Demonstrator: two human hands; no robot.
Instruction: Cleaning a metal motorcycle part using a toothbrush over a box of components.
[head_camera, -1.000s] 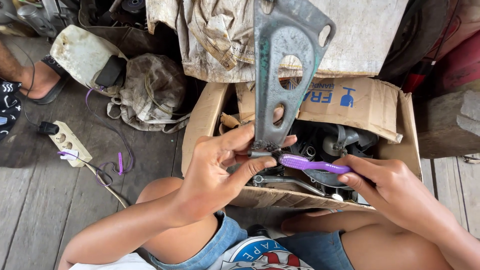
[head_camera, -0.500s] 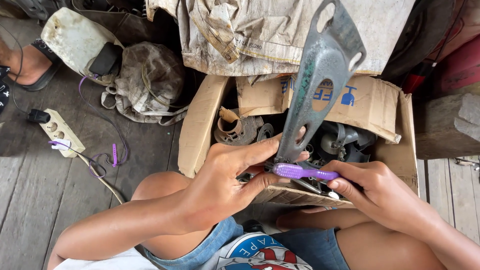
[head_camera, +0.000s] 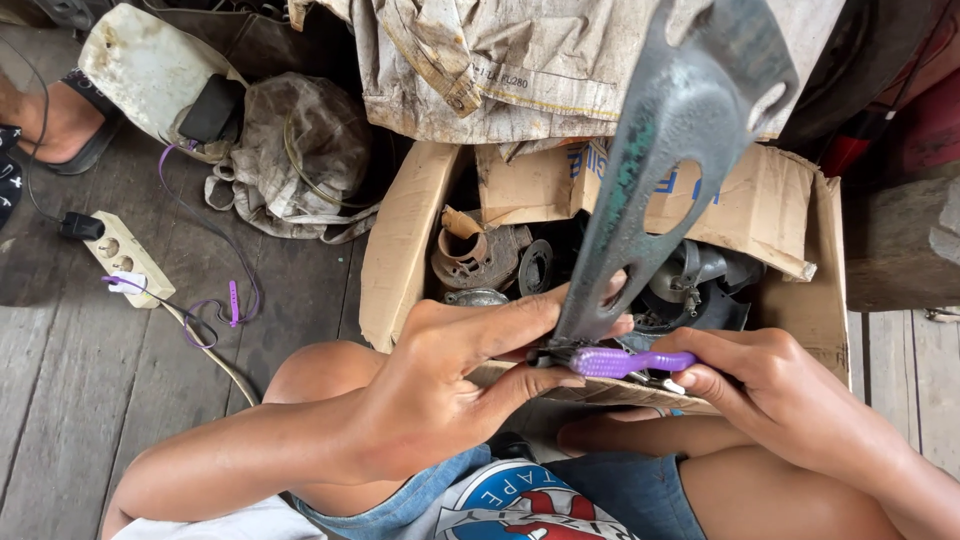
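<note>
Left hand (head_camera: 450, 385) grasps the narrow lower end of a grey metal bracket (head_camera: 670, 150) with 2 cut-outs, held upright and tilted right above an open cardboard box (head_camera: 400, 240) of metal parts. Right hand (head_camera: 775, 385) pinches a purple toothbrush (head_camera: 625, 361), its head apparently touching the bracket's base.

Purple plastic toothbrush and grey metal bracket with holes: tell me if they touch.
Touching. The head view shows the purple plastic toothbrush, held by the right hand, pressed against the lower end of the grey metal bracket.
</note>
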